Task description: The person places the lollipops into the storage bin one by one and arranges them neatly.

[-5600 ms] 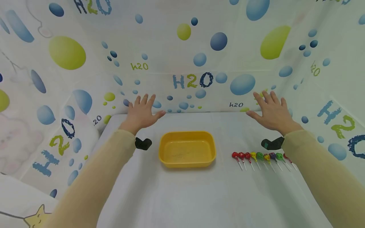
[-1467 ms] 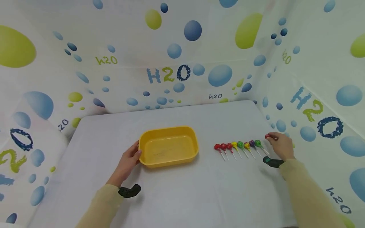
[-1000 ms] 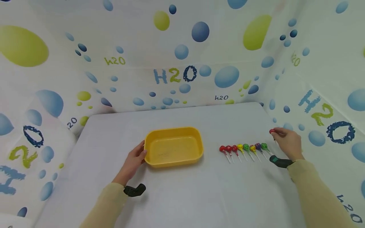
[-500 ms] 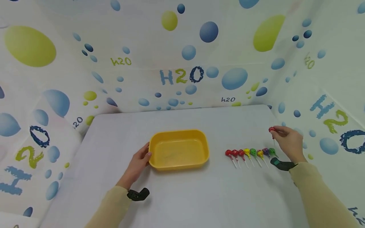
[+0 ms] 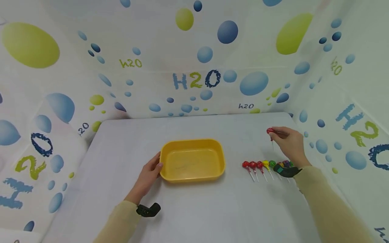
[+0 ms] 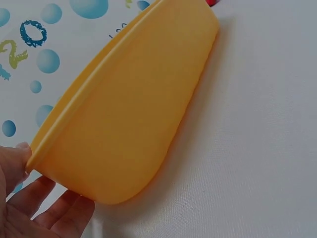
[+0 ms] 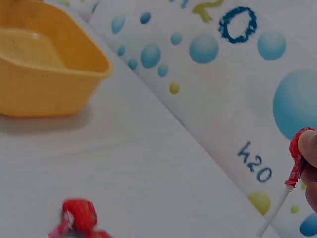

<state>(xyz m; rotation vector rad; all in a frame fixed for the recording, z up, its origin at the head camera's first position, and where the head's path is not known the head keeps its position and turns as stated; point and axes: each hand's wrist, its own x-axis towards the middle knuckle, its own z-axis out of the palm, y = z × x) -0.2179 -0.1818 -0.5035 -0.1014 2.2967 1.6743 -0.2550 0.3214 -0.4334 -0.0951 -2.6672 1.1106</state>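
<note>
A yellow plastic tray point(image 5: 192, 178) sits on the white tabletop. My left hand point(image 5: 148, 175) grips its left end; in the left wrist view the thumb lies at the rim and the fingers point(image 6: 67, 210) press the outer wall. Above the table at the right, my right hand point(image 5: 287, 143) pinches a red-wrapped lollipop point(image 5: 269, 130) by its head, the white stick hanging down. The right wrist view shows that lollipop point(image 7: 295, 158) between thumb and finger. Below this hand lies a row of lollipops point(image 5: 253, 164) in red, yellow, green and purple wrappers, partly hidden by the wrist camera.
A white cloth point(image 5: 194, 216) covers the table. Patterned sheets point(image 5: 152, 33) with blue and green spots and H2O lettering hang behind and at both sides. Dark wrist cameras point(image 5: 148, 210) are strapped to both wrists.
Both hands were raised, fingers spread, at first. Since then the left has taken hold of the tray and the right has lifted the red lollipop from the row's right end, carrying it left.
</note>
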